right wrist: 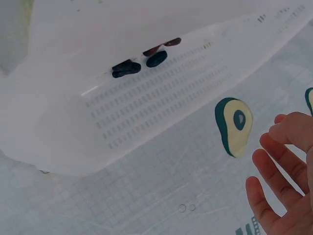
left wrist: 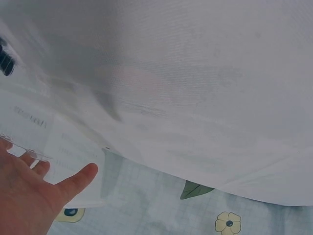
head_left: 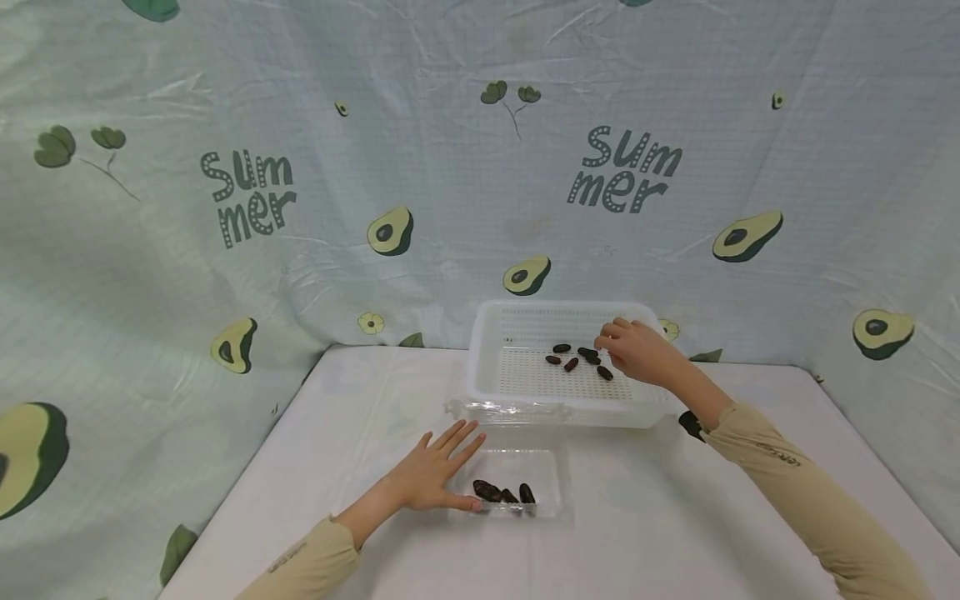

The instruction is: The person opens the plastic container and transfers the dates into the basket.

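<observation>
My left hand (head_left: 431, 475), fingers spread, touches the left side of a clear plastic box (head_left: 553, 479), its thumb at the front rim. Inside the box several dark brown oblong pieces that look like dates (head_left: 487, 491) lie near the front. In the left wrist view, the left hand (left wrist: 32, 191) shows beside a clear plastic edge. Over the right side of a white slotted basket (head_left: 487, 367) is my right hand (head_left: 637, 350), fingers loosely bent. More dates (head_left: 572, 364) lie on the basket floor. The right wrist view shows the right hand (right wrist: 288, 171) with nothing visible between its fingers.
Behind the box, its raised clear lid (head_left: 510, 412) stands against the basket's front wall. A white table (head_left: 382, 400) carries both containers. A pale sheet (head_left: 450, 167) printed with avocados and lettering hangs behind and at the sides.
</observation>
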### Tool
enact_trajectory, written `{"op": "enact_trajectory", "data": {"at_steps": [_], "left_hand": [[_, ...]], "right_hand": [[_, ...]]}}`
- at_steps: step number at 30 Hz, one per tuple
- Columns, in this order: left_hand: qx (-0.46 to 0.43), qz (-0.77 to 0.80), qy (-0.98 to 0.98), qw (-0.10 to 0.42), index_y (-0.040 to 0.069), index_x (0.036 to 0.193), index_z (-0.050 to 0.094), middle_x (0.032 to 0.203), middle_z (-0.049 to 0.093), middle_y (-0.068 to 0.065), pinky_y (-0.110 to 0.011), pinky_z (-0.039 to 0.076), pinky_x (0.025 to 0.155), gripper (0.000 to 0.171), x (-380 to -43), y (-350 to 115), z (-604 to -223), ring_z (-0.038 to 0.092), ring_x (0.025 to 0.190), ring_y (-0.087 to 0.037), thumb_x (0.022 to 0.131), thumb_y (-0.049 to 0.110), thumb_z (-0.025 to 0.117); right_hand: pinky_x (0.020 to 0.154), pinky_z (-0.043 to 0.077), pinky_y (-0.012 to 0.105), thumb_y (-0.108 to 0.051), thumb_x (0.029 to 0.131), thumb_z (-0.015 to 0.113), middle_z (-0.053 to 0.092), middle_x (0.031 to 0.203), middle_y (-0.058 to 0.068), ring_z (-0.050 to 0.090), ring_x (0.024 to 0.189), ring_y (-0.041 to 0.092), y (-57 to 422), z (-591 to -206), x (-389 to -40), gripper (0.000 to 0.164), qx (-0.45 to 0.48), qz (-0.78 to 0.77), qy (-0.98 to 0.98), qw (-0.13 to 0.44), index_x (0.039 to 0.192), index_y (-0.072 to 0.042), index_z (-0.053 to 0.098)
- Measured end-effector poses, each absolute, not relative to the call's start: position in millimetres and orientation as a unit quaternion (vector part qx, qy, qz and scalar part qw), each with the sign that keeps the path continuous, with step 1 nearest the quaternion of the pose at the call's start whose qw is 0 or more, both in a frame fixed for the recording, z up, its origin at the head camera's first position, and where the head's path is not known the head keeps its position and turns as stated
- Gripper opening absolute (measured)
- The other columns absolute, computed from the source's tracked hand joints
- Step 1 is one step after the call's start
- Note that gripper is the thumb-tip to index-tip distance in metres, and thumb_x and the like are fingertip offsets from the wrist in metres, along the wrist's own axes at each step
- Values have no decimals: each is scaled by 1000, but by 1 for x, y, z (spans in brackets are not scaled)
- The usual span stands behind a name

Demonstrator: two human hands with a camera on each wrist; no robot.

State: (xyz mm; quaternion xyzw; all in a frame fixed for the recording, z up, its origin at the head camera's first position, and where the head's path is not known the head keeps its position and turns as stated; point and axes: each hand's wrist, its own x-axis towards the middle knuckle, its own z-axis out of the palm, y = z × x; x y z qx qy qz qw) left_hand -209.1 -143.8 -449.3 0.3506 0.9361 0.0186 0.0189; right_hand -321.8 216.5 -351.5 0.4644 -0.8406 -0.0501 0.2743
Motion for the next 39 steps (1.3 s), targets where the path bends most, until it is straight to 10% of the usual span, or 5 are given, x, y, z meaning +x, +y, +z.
{"op": "enact_trajectory", "data": {"at_steps": [12, 21, 33, 39], "left_hand": [[348, 13, 937, 20, 17, 145, 13, 152, 7, -5, -61, 27, 98, 91, -210, -143, -450, 9, 140, -25, 76, 69, 44], [347, 15, 938, 23, 18, 145, 12, 152, 6, -4, -61, 27, 98, 92, -208, -144, -449, 9, 139, -25, 76, 70, 43], [352, 13, 936, 17, 18, 145, 10, 152, 8, -6, -60, 28, 97, 92, -209, -144, -449, 11, 139, -26, 77, 69, 43], [355, 16, 935, 17, 15, 145, 11, 152, 8, -6, -60, 28, 98, 95, -210, -145, -449, 11, 139, -25, 75, 73, 41]], "right_hand": [[61, 39, 27, 2, 67, 68, 55, 85, 1, 49, 75, 15, 217, -355, -274, 30, 503, -45, -814, 288, 89, -12, 56], [63, 42, 25, -14, 91, 41, 55, 83, -2, 50, 75, 12, 208, -376, -233, 16, 528, -12, -801, 284, 90, -12, 58], [71, 46, 22, -17, 87, 54, 57, 95, -6, 53, 85, 9, 179, -405, -208, 11, 555, -37, -788, 264, 97, -17, 58], [73, 45, 22, -17, 72, 73, 59, 100, -7, 54, 89, 9, 161, -420, -207, 33, 585, -52, -768, 257, 101, -19, 57]]}}
